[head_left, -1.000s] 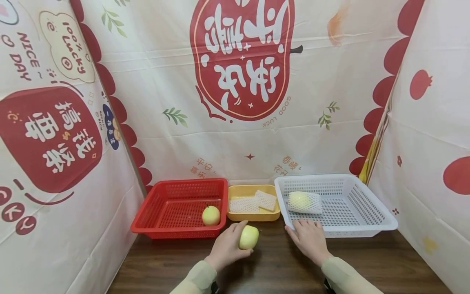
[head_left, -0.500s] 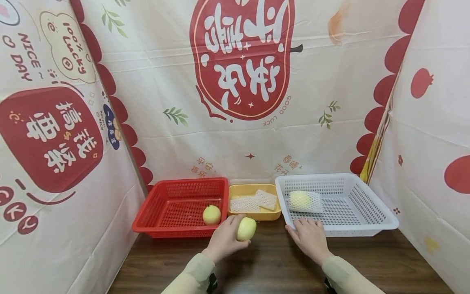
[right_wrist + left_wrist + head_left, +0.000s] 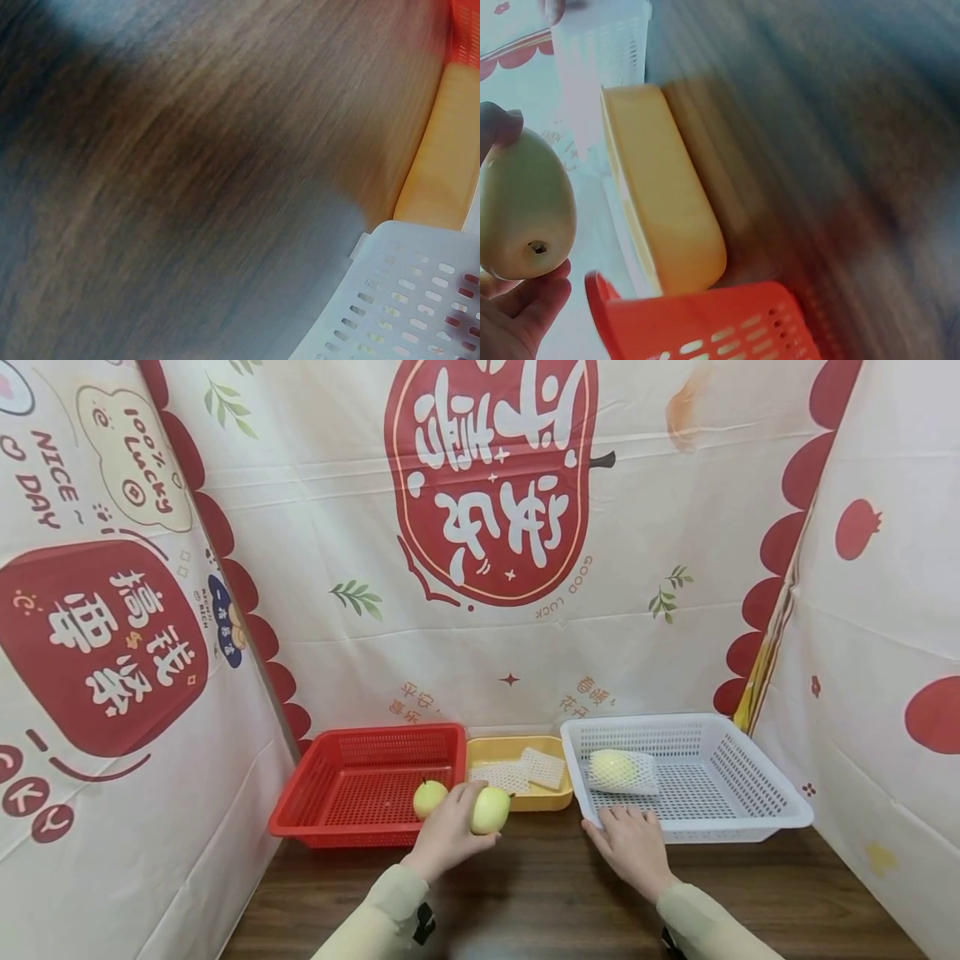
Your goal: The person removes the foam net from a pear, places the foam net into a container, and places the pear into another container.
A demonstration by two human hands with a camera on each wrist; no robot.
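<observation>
My left hand (image 3: pixel 446 828) grips a yellow-green pear (image 3: pixel 491 811), thumb on the near side and fingers across the far side. In the head view, hand and pear appear between the red basket (image 3: pixel 300 814) and the yellow tray (image 3: pixel 555 804). The left wrist view shows the pear's (image 3: pixel 529 202) dimpled end between the thumb and fingers. Another pear (image 3: pixel 429 798) sits in the red basket, partly behind my left hand. My right hand (image 3: pixel 636 850) rests on the front left rim of the white basket (image 3: pixel 720 831). The right wrist view does not show that hand.
Two white foam net sleeves (image 3: pixel 543 768) lie in the yellow tray. Inside the white basket is a pear in a foam net (image 3: pixel 622 772). The containers stand side by side along a printed cloth backdrop (image 3: pixel 480 668), on a dark wooden table (image 3: pixel 555 902).
My left hand has lifted the pear off the table, carrying it up and leftward toward the red basket. My right hand has stayed on the white basket's rim.
</observation>
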